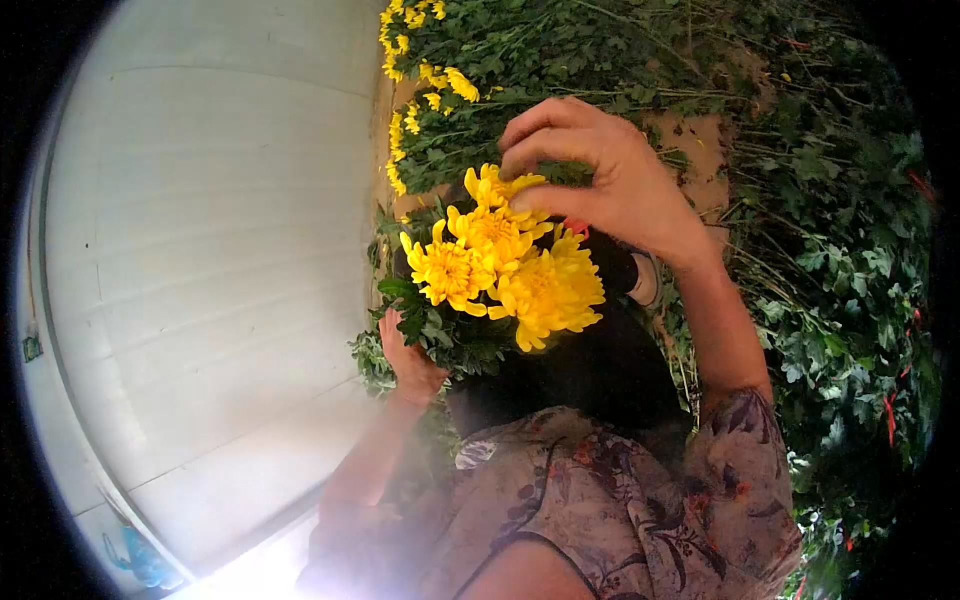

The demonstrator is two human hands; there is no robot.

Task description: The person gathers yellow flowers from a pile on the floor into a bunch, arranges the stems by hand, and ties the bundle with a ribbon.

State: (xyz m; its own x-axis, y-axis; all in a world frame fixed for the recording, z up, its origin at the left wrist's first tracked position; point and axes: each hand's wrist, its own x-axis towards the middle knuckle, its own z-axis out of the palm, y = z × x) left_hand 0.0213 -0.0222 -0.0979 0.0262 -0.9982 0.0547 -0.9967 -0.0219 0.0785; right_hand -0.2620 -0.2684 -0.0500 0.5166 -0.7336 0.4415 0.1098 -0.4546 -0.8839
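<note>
A bunch of yellow chrysanthemums point(495, 265) with dark green leaves is in front of my body, blooms facing up. My left hand point(412, 362) is closed around the leafy stems just below the blooms; the leaves cover part of its fingers. Over the upper blooms arches my right hand point(610, 180), fingers curved and the thumb apart from them. Its thumb touches the petals of the top flower, and I see no stem in its grasp. A small red bit shows behind the blooms, under the right hand; what it is I cannot make out.
A pale wall panel point(220, 230) stands close on the left. More cut chrysanthemums point(560, 60) lie at the top, their yellow heads toward the wall. Leafy stems point(840, 260) with red ties point(890, 418) fill the right side. Brown board point(705, 165) shows between the piles.
</note>
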